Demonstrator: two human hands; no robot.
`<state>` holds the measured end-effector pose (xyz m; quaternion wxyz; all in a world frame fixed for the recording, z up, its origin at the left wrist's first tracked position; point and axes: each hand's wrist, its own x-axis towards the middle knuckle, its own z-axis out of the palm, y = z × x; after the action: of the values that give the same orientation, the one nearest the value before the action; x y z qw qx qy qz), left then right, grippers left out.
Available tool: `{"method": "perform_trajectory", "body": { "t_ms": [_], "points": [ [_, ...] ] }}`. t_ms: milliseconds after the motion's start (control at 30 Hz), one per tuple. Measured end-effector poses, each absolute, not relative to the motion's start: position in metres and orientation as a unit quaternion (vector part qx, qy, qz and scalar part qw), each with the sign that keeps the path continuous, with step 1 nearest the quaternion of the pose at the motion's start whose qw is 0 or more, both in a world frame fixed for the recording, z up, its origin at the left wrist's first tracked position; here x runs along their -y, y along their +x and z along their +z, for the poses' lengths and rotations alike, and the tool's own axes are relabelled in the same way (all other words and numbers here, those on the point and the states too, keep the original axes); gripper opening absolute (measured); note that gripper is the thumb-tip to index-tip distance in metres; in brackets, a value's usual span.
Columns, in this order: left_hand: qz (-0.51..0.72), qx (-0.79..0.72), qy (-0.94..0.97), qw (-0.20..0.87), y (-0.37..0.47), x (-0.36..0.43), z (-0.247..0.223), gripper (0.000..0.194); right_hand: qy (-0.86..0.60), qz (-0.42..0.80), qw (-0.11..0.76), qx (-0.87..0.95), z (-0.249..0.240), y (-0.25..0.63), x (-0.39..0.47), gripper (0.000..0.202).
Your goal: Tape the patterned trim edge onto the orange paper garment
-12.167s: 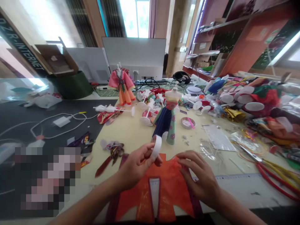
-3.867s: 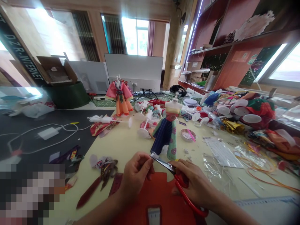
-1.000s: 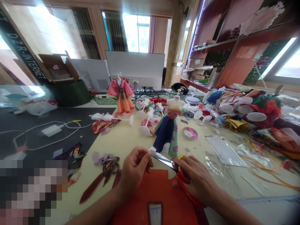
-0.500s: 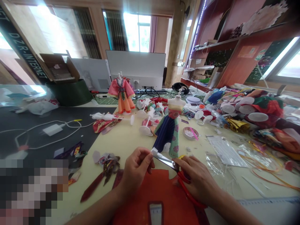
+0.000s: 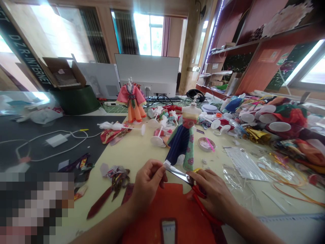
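Note:
Red-handled scissors (image 5: pixel 204 205) sit in my right hand (image 5: pixel 212 191), their blades pointing left toward my left hand (image 5: pixel 151 178). The left fingers pinch a small white piece (image 5: pixel 167 164) at the blade tips; whether it is paper or tape I cannot tell. Below both hands lies a flat orange-red cloth (image 5: pixel 170 203) with a dark-edged slot. Just beyond the scissors stands a small white dress form (image 5: pixel 191 111) in a red band top and a dark blue striped skirt (image 5: pixel 176 144) with green floral panels.
Another dressed form (image 5: pixel 131 103) in pink and orange stands before a white monitor (image 5: pixel 147 73). Fabric scraps (image 5: pixel 114 183) lie at left, near a white charger with cable (image 5: pixel 57 140). A small round dish (image 5: pixel 206 144) sits ahead. Heaped doll clothes (image 5: pixel 276 118) and clear plastic bags fill the right.
Almost nothing differs. Both hands, the scissors and the white piece keep nearly the same place.

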<state>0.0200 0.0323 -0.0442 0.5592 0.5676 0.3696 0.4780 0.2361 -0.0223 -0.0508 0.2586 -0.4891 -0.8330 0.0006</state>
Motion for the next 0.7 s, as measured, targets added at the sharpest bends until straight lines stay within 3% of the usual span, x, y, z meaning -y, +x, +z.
{"method": "perform_trajectory", "body": {
  "t_ms": [700],
  "points": [
    [0.478,-0.379,0.565,0.556,0.0198,-0.0326,-0.0455,0.019,-0.488,-0.010,0.270,0.830,-0.0508,0.2366,0.0221,0.038]
  ]
}}
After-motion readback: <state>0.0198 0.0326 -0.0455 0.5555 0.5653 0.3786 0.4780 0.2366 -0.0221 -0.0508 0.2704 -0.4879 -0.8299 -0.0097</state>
